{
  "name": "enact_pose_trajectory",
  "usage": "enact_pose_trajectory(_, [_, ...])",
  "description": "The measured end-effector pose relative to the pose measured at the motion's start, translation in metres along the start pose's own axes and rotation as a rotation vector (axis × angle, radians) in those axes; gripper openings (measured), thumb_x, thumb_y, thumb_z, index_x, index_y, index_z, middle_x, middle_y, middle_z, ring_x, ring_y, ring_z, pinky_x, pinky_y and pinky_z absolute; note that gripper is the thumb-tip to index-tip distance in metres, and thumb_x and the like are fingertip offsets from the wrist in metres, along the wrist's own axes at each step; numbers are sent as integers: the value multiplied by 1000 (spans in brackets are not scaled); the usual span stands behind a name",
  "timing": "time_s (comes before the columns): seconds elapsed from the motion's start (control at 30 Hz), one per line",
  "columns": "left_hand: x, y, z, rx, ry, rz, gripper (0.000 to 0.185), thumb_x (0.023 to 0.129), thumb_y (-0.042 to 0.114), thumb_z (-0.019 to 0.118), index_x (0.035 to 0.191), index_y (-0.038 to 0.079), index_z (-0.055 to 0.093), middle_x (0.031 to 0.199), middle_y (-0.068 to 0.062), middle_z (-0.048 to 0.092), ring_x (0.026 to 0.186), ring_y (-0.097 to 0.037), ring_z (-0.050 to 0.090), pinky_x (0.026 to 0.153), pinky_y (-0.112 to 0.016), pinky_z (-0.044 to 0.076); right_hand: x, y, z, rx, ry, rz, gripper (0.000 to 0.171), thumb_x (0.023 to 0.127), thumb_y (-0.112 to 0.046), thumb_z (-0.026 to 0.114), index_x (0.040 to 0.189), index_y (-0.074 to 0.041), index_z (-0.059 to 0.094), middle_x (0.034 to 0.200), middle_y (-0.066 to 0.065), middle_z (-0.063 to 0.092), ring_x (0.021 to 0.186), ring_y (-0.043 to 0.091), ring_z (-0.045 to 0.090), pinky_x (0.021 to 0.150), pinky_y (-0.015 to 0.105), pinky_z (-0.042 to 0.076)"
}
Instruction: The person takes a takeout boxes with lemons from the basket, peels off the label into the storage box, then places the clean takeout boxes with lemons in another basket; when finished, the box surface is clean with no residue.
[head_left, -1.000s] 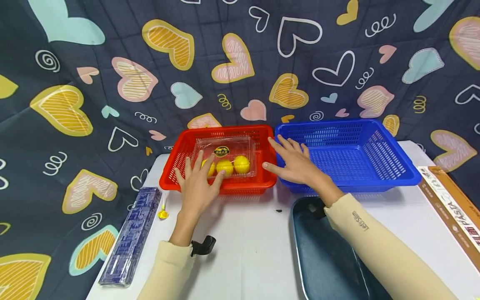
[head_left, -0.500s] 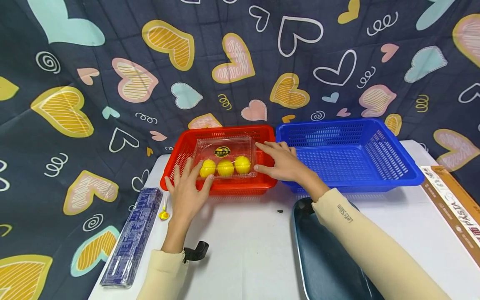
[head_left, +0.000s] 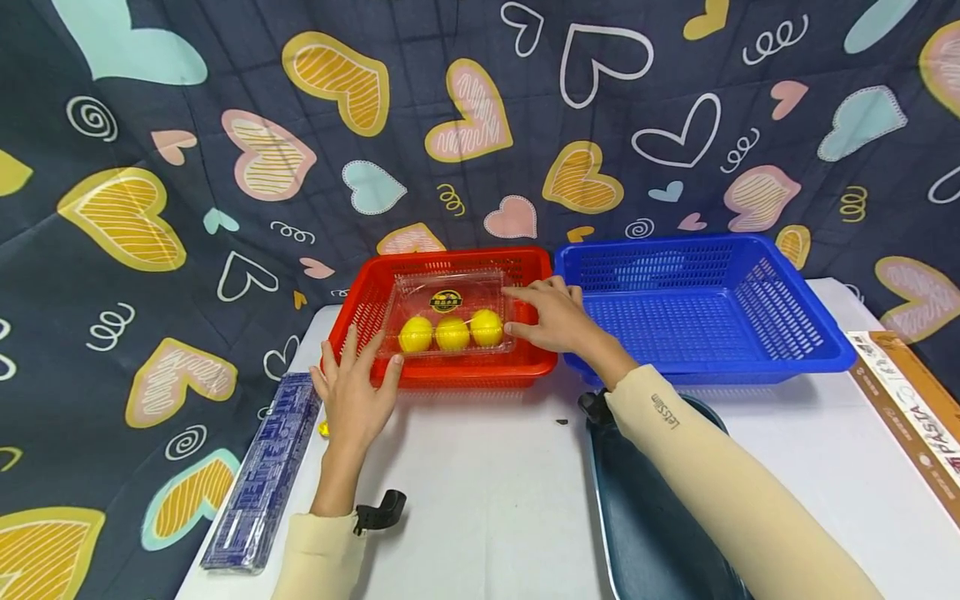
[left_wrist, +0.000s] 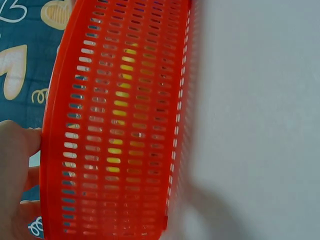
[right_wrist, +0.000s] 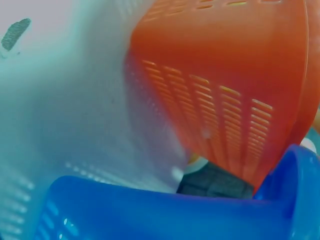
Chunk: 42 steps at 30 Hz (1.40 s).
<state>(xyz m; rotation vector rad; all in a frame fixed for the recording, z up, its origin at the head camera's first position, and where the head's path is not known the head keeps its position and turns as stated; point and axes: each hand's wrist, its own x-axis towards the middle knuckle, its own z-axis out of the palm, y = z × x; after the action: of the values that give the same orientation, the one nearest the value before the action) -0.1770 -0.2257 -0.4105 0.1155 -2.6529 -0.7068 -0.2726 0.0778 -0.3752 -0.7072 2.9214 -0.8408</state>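
Red plastic forms the basket [head_left: 444, 373] that both hands work at; it sits on the white table [head_left: 480, 492], touching the blue basket [head_left: 705, 304] to its right. Inside lies a clear box [head_left: 448, 312] with three yellow fruits [head_left: 451, 332]. The left hand [head_left: 352, 392], fingers spread and straight, rests against the red basket's near left rim. The right hand [head_left: 551, 317], fingers relaxed and extended, touches the box's right edge.

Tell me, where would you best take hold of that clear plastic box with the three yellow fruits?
Probably by its two short ends, one hand from each side. The clear plastic box lies flat and wide in the red slotted basket; the right hand already touches its right end, while the left hand is at the basket's near-left rim.
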Motion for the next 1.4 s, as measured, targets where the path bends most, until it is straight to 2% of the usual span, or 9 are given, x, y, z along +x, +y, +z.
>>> enact_pose_trajectory(0.3, [-3, -9, -2, -3, 48, -77, 51, 97, 43, 60, 140, 16, 63, 164, -16, 36, 156, -51, 11, 119, -76, 1, 5, -9, 3, 16, -27, -19, 58, 93, -36, 71, 148, -22, 55, 143, 12, 60, 124, 31, 40, 97, 54, 24])
enact_pose_trajectory(0.43, [-6, -13, -3, 2, 69, -95, 50, 96, 45, 61, 135, 15, 67, 162, -17, 40, 156, -48, 14, 120, -75, 3, 7, -11, 4, 24, -39, -14, 55, 93, -35, 71, 145, -21, 58, 137, 11, 65, 121, 30, 42, 100, 54, 23])
enact_pose_trajectory(0.63, [-10, -19, -4, -7, 96, -77, 48, 96, 45, 62, 132, 15, 70, 158, -17, 45, 157, -46, 15, 121, -73, 5, 10, -14, 3, 33, -39, -7, 51, 93, -31, 72, 142, -20, 61, 118, 8, 71, 117, 29, 44, 104, 55, 24])
enact_pose_trajectory(0.77, [-12, -24, -4, -24, 111, -52, 48, 96, 44, 63, 133, 15, 69, 156, -19, 48, 157, -46, 17, 122, -72, 6, 12, -15, 4, 40, -42, -4, 49, 94, -28, 72, 141, -20, 61, 116, 9, 72, 116, 29, 45, 105, 55, 24])
enact_pose_trajectory(1.03, [-14, -31, -4, -58, 118, -63, 52, 96, 45, 64, 137, 13, 66, 164, -23, 33, 156, -45, 21, 124, -68, 8, 14, -15, 4, 45, -27, -17, 48, 94, -22, 72, 140, -16, 62, 119, 10, 72, 113, 30, 47, 103, 56, 25])
enact_pose_trajectory(1.4, [-14, -38, -5, -109, 129, -96, 47, 94, 41, 67, 134, 17, 69, 164, -18, 36, 155, -47, 23, 124, -69, 10, 19, -18, 3, 69, -36, 0, 48, 94, -20, 72, 140, -13, 62, 123, 14, 71, 115, 32, 48, 103, 54, 28])
